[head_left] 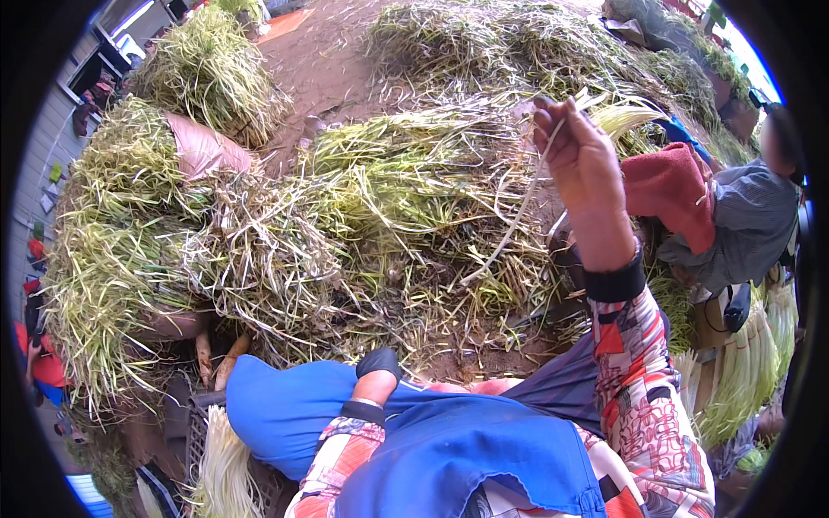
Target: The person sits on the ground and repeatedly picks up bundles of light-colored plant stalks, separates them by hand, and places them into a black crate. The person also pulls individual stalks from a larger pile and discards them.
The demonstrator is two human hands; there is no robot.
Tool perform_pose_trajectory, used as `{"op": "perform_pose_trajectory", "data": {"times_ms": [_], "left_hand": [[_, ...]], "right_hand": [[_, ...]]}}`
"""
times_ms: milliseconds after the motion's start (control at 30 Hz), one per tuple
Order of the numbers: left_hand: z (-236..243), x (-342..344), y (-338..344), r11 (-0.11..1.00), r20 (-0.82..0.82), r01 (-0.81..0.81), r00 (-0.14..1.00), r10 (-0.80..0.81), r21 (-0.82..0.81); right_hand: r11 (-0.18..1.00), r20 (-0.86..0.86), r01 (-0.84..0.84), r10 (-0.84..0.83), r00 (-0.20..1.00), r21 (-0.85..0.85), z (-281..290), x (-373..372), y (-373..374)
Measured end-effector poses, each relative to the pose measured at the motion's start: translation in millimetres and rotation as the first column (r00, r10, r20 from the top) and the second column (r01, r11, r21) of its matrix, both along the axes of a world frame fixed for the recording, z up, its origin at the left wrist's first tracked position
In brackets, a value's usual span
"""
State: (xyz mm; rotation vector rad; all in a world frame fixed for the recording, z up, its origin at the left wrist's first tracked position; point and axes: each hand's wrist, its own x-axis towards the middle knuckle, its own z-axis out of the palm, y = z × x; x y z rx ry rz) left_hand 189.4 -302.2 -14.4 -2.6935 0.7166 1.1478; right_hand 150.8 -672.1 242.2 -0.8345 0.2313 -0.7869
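Note:
My right hand [580, 151] is raised over the heap, fingers curled and closed on a long pale stalk [528, 194]. The stalk trails down and to the left toward the loose plants. My left hand [377, 384] rests low, near the blue apron [458, 449] over my lap. Something dark [380, 363] covers its far end, so its fingers do not show. Beyond both hands spreads a heap of green and straw-coloured stalks [389, 198], with dry cut ends strewn in front of it.
At the left stands a tall pile of stalks [112, 233]. Pale stalk bundles [226, 457] lie by a dark crate [197, 432] at the lower left; more bundles [747, 380] stand at the right. Another person [734, 216] sits close on the right.

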Motion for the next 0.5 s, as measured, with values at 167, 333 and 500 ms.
{"op": "perform_pose_trajectory", "data": {"times_ms": [167,333,500], "left_hand": [[14.9,-4.5,-20.8,0.439,-0.346,-0.484,0.867,0.359,-0.757],[39.8,-25.8,-32.3,0.238,-0.976,-0.950,0.214,0.028,-0.201],[53.9,-43.8,-24.7,0.366,-0.977,-0.929,0.015,0.212,0.065]], "right_hand": [[0.977,-0.177,-0.212,0.203,0.963,-0.034,-73.1,12.7,16.6],[0.769,-0.398,-0.020,0.353,0.847,0.639,-217.3,17.7,113.8],[0.766,-0.484,-0.112,0.505,0.715,0.633,-280.8,-10.5,143.9]]}}
